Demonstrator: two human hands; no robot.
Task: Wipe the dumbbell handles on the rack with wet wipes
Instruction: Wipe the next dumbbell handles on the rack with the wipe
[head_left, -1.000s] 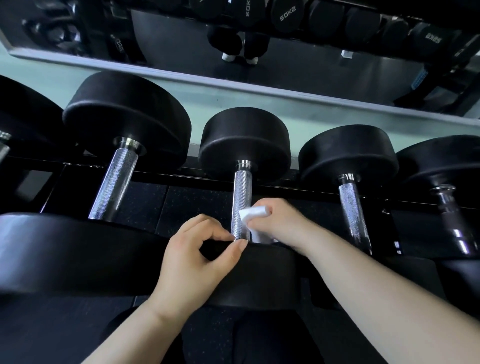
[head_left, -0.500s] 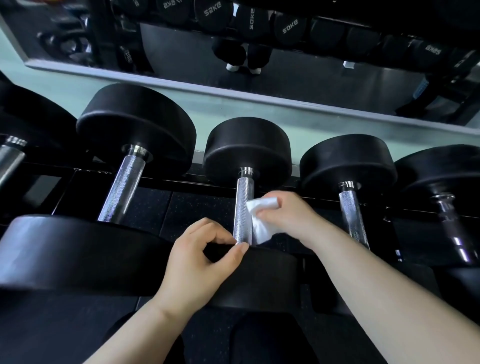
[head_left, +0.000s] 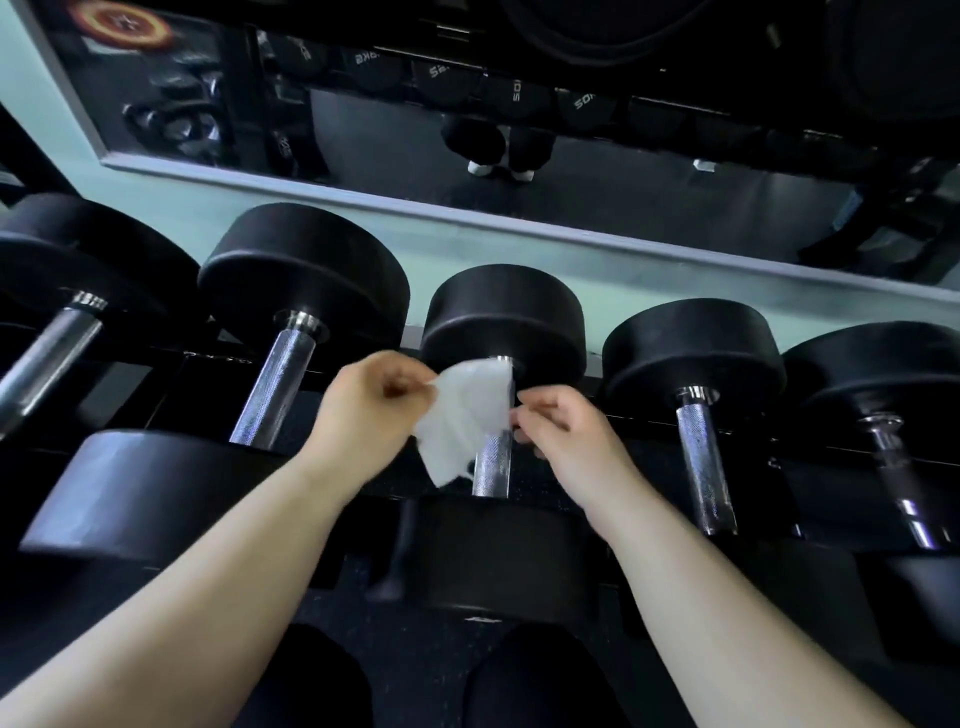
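A white wet wipe hangs spread out in front of the knurled chrome handle of the middle black dumbbell. My left hand pinches the wipe's upper left corner. My right hand pinches its right edge, just to the right of the handle. The wipe covers the upper part of that handle. More dumbbells lie in a row on the rack, with chrome handles to the left and right.
A wall mirror with a grey frame runs behind the rack and reflects other dumbbells and a person's legs. My dark-clothed knees sit below the rack's front edge. Large black dumbbell heads line the near side.
My left hand has left the near dumbbell head and risen to take the wipe's corner. The wipe, bunched in my right hand against the handle before, is now stretched between both hands.
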